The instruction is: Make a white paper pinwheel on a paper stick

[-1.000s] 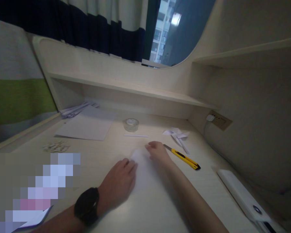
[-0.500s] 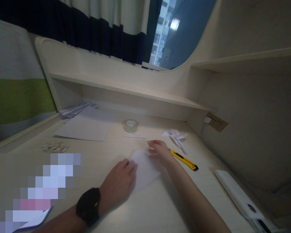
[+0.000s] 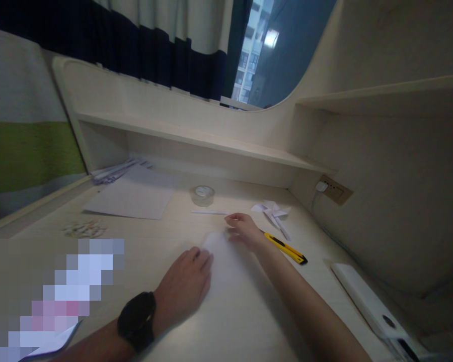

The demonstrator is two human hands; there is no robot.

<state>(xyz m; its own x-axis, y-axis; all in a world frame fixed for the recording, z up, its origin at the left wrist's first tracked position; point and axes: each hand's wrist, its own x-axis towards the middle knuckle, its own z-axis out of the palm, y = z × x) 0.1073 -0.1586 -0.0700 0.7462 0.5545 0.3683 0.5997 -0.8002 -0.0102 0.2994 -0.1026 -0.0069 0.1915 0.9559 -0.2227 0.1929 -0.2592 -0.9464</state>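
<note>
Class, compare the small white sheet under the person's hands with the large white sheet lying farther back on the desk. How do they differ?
The small white sheet lies near, pressed flat by the left hand and touched by the right hand; the large white sheet lies farther back, untouched. The small one looks narrower, the large one broader. Both are plain white paper lying flat on the pale desk.

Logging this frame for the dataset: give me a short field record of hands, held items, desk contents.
left hand: flat on white paper sheet, black watch on wrist
right hand: on the sheet's far edge
right of hand: yellow utility knife, paper pinwheel
behind: tape roll, thin white stick
far left: large sheet
surface: pale desk
</note>
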